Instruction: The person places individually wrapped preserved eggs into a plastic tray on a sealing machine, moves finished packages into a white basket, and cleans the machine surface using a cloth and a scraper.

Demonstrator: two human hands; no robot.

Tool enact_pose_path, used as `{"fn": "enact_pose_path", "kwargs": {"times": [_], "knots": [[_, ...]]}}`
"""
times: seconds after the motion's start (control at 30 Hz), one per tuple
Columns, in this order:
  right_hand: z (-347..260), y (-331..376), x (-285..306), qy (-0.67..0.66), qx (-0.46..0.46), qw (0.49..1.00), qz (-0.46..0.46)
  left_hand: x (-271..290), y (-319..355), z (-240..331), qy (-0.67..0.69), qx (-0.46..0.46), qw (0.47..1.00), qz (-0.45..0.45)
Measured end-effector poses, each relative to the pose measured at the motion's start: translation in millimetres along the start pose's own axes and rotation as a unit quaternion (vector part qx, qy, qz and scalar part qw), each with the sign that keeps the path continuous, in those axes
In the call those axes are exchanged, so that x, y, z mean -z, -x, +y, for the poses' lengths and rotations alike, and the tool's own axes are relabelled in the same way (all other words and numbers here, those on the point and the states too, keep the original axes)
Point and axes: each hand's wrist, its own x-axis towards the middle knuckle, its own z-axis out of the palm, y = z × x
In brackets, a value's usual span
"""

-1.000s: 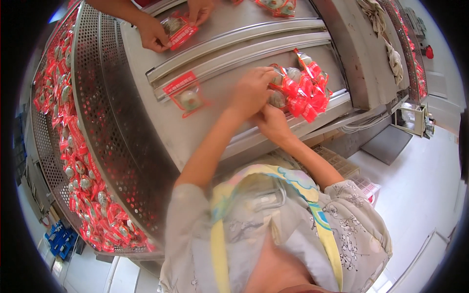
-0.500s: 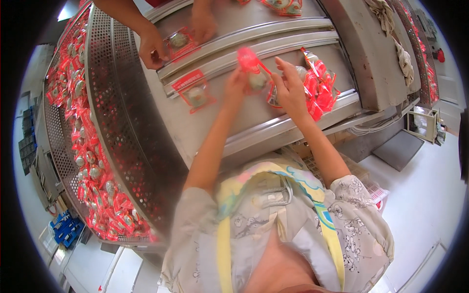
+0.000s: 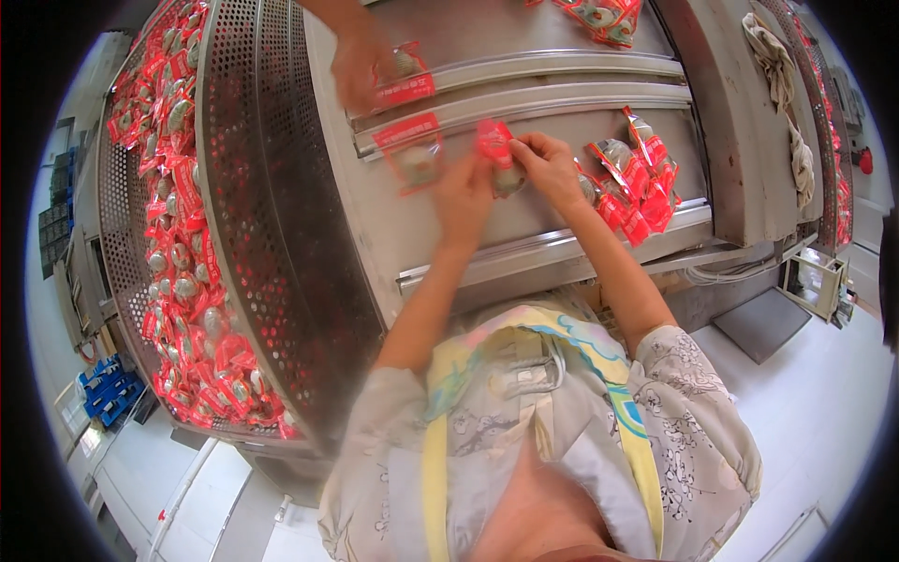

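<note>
Between my hands is a small clear-and-red packet (image 3: 507,180) with a round, greyish, egg-like thing inside. My right hand (image 3: 552,170) pinches its upper right edge between thumb and fingers. My left hand (image 3: 464,201), somewhat blurred, closes on its left side. On the steel work surface to the left of my left hand lies a flat packet (image 3: 419,167) of the same kind, its red band toward the far side. A heap of similar packets (image 3: 641,183) lies to the right of my right hand.
Across metal rails (image 3: 543,89), a co-worker's blurred hand (image 3: 361,66) is beside another packet (image 3: 405,80). More packets (image 3: 604,19) lie at the far side. Along the left, a perforated metal trough (image 3: 253,140) holds many packets. A steel machine housing (image 3: 730,122) stands to the right.
My right hand has come in to pinch the packet, and my hands are closer together. The view has shifted, so the surroundings sit farther right. One co-worker's hand has left the view.
</note>
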Motion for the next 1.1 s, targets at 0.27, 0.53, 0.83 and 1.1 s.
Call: {"fn": "enact_pose_path", "kwargs": {"times": [0.27,0.53,0.83,1.1], "knots": [[4.5,-1.6,8.0,-0.01,-0.064,0.997,-0.037,-5.9,-4.5,3.6,0.077,0.068,0.994,0.027],[3.9,-25.8,14.3,0.301,-0.11,0.947,-0.004,-15.4,4.8,-20.4,0.088,0.195,0.976,0.049],[4.3,-49.0,17.8,0.299,-0.139,0.944,-0.016,-27.6,-8.1,-5.0,0.242,0.41,0.878,0.043],[20.4,-52.9,14.5,0.181,-0.125,0.974,-0.057,-26.7,-5.8,10.7,0.311,0.446,0.835,0.075]]}}
